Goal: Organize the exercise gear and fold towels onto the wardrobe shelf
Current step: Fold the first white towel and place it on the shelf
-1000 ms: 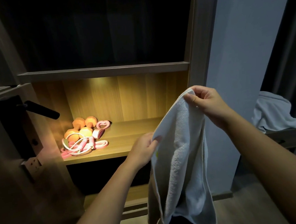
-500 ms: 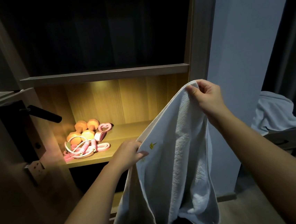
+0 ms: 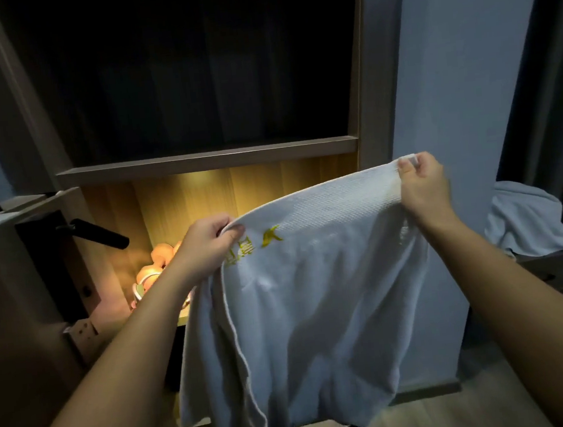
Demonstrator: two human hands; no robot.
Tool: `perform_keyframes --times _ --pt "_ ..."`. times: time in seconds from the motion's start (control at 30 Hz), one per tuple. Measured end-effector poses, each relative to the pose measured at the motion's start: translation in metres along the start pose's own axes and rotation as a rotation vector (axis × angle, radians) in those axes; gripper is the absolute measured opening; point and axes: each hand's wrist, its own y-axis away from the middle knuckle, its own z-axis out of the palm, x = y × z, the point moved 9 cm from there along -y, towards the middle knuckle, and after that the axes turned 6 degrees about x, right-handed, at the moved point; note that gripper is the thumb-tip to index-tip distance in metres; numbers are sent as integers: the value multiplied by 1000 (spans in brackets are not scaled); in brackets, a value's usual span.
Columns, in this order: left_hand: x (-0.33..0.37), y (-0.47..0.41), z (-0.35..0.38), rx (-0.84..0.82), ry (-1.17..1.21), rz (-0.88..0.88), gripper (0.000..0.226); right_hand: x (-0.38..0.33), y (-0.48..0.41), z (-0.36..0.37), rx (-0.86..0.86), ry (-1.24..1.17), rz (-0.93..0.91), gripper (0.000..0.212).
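Two hands stretch a white towel [image 3: 315,296] out in front of the wardrobe [image 3: 206,159]. The left hand [image 3: 207,241] pinches one top corner, fingers curled over the hem, just beside yellow embroidery [image 3: 268,238]. The right hand [image 3: 423,186] pinches the other top corner and is held higher. The cloth hangs spread between them, covering much of the lit compartment [image 3: 254,192] behind. Pink and orange exercise gear [image 3: 156,270] lies at that compartment's left end, partly hidden by the left forearm. Another pale towel [image 3: 528,224] lies crumpled on furniture at the far right.

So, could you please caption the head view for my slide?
Left hand and right hand hold a white towel spread before the lit wardrobe shelf.
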Motion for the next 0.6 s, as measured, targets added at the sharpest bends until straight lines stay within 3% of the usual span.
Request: perform_keyframes --times 0.13,0.27,0.43,0.5,0.6 --pt "6 18 3 -351 220 -278 29 1 9 -9 -26 54 57 21" --pt "-10 59 28 -596 232 -511 34 15 32 -3 -205 250 117 24" --pt "-49 136 97 -823 218 -641 34 69 121 26 -851 613 221 27" --pt "-63 161 129 -854 129 -601 22 92 174 31 -1069 638 236 28" --pt "-79 191 172 -834 17 -525 25 120 253 38 -1287 538 258 19"
